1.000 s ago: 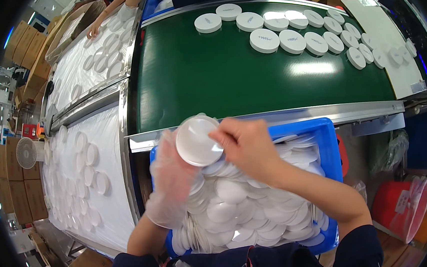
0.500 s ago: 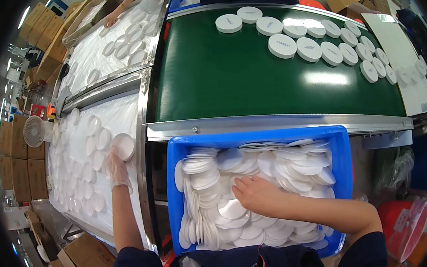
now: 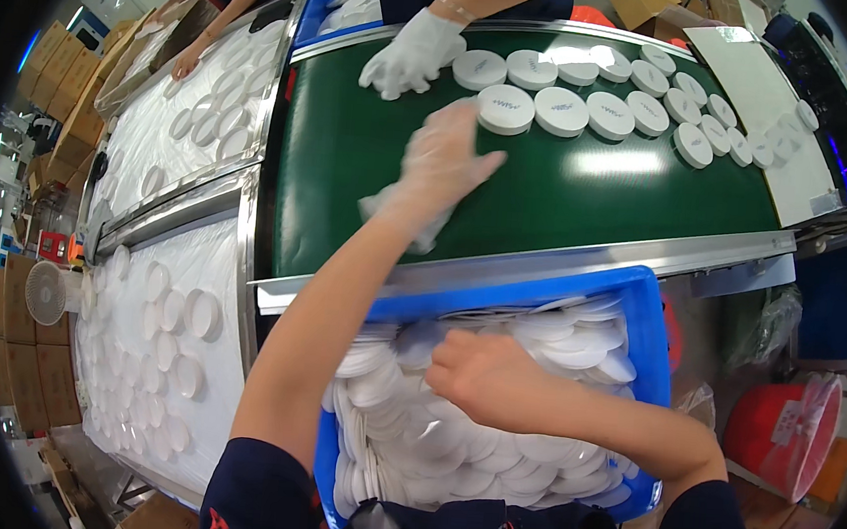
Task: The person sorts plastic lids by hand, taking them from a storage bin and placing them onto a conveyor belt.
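Observation:
My left hand [image 3: 438, 166], in a thin clear glove, reaches across the green conveyor belt [image 3: 350, 189]. Its thumb is spread, and the fingertips are at the edge of a round white container [image 3: 505, 109] in the near row. Over the blue bin [image 3: 650, 322] is my bare right hand [image 3: 474, 376], its fingers curled in; whatever they may hold is hidden. Thin white discs [image 3: 517, 461] fill the bin, stacked and overlapping. More round white containers [image 3: 609, 115] with printed tops stand along the far side of the belt.
A co-worker's white-gloved hand [image 3: 410, 60] is over the belt's far left, near my left hand. Shallow white round cups [image 3: 190, 377] lie on the film-covered table [image 3: 218, 278] at left. Another person's hand [image 3: 189, 59] works beyond. A red bucket [image 3: 773, 431] stands at right.
My left hand has moved from the cups on the left table to the belt's near row of containers. My right hand stays over the bin, fingers curled. A co-worker's gloved hand has come over the belt.

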Motion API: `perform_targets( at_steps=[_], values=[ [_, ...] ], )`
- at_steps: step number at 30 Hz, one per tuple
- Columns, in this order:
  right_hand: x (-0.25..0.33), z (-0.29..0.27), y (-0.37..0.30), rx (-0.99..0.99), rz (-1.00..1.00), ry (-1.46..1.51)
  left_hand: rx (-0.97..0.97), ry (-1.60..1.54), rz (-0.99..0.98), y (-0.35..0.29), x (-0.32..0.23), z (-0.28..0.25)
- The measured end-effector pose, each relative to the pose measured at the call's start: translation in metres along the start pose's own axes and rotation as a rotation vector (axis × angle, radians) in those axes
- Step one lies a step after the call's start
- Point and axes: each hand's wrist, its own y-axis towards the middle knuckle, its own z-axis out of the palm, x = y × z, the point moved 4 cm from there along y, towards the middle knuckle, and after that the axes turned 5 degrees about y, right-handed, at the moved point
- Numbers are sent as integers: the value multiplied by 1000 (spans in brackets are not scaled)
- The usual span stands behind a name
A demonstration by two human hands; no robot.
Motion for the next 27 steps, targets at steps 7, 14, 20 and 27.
perform_targets(
  at_steps=[7,14,20,27],
  values=[
    [-77,-67,-28,-759,542,610,-2,-118,-434,41,-12,32],
    [-92,-69,-31,-918,624,752,283,-1633,-921,-69,-60,-52],
    [-33,-52,-14,-599,269,87,97,-899,-739,-128,-42,-103],
    [-4,43,-25,55,79,78,-197,-409,-1000,-355,146,-222]
  ],
)
